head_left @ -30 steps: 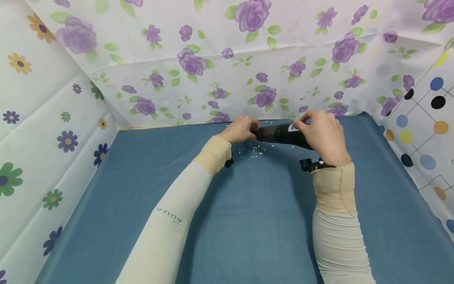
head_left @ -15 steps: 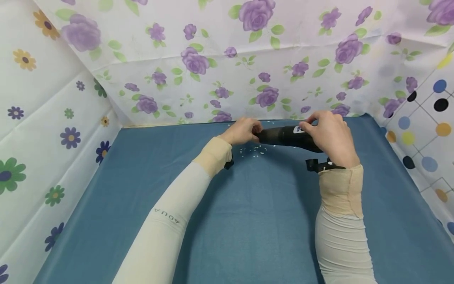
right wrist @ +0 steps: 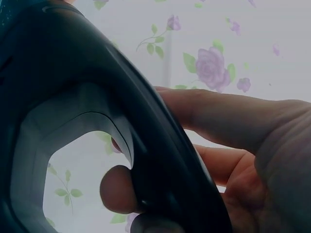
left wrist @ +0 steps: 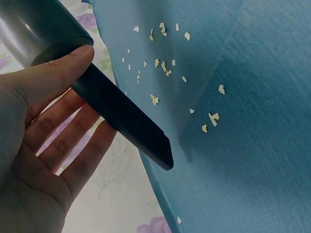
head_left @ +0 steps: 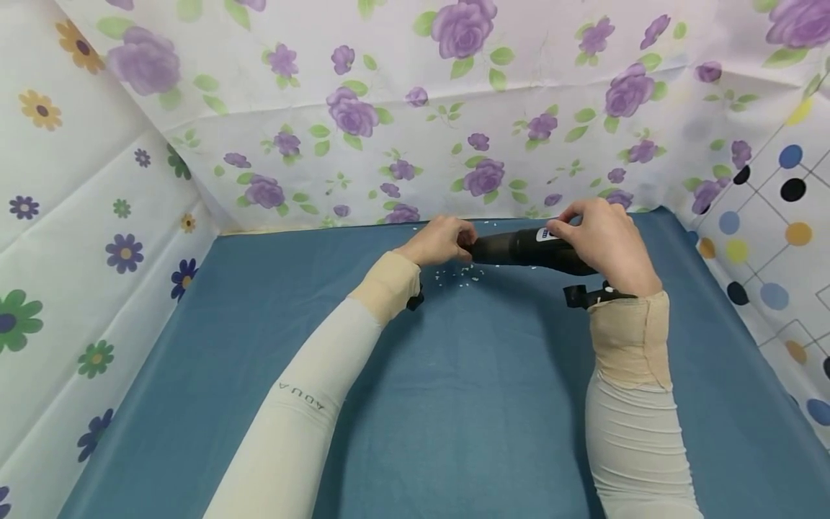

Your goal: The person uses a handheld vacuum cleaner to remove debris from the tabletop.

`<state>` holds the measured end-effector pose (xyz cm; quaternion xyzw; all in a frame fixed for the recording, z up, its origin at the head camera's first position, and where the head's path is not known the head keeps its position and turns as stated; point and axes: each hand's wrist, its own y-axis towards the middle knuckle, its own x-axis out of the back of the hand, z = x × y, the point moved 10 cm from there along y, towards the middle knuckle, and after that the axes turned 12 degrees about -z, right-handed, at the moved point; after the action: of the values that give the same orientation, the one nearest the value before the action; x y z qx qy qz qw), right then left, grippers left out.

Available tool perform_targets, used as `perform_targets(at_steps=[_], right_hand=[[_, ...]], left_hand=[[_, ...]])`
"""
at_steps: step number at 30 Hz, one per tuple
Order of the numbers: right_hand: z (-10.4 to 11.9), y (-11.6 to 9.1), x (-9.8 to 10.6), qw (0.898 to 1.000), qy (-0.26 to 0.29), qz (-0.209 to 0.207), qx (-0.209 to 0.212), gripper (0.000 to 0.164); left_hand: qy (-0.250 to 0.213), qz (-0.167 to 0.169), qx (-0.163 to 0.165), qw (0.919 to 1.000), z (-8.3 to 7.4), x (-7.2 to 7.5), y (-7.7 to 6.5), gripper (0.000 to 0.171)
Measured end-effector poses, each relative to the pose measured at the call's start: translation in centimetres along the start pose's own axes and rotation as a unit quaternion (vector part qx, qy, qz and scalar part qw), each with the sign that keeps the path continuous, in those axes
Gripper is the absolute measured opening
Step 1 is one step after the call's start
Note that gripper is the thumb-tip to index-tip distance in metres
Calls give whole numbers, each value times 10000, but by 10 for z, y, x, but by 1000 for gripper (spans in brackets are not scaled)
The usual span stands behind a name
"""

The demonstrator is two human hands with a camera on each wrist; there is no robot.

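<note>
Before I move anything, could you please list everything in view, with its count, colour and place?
cloth: 1, blue, across the foreground
handheld vacuum cleaner: 1, mostly black, held above the cloth
crevice nozzle: 1, black, vacuum's narrow end
label: 1, white and blue, on vacuum
small scraps: over a dozen, off-white, scattered on the cloth
rose-print sheet: 1, white, purple roses, back
daisy-print sheet: 1, white, multicoloured flowers, left
dot-print sheet: 1, white, multicoloured dots, right
wrist cameras: 2, black, left and right
wrist wraps: 2, beige, left and right
sleeves: 2, white, left and right
left hand: 1, bare, at the nozzle
right hand: 1, bare, on vacuum's handle
</note>
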<state>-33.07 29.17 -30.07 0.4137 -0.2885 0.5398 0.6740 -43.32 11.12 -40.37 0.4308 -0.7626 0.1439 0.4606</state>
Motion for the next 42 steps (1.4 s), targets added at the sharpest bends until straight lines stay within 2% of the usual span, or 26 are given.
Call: perform_targets(at_steps=[6,18,26,42], right_hand=[[-1,0,4,10000,-67,57,40,37],[-5,3,10,9996,-117,251,85,38],[-8,1,9,9986,-136,502,26,42],[-6,-1,0,9974,-61,714,48,41]], left_hand=[[-86,45,-106,9999,-5,-1,0,28],[-49,97,-121,9999,-11,-4,-1,28],[5,297,-8,9996,-11,-12,-3,29],[23,263,-18,9997,-10,-13,-17,31]])
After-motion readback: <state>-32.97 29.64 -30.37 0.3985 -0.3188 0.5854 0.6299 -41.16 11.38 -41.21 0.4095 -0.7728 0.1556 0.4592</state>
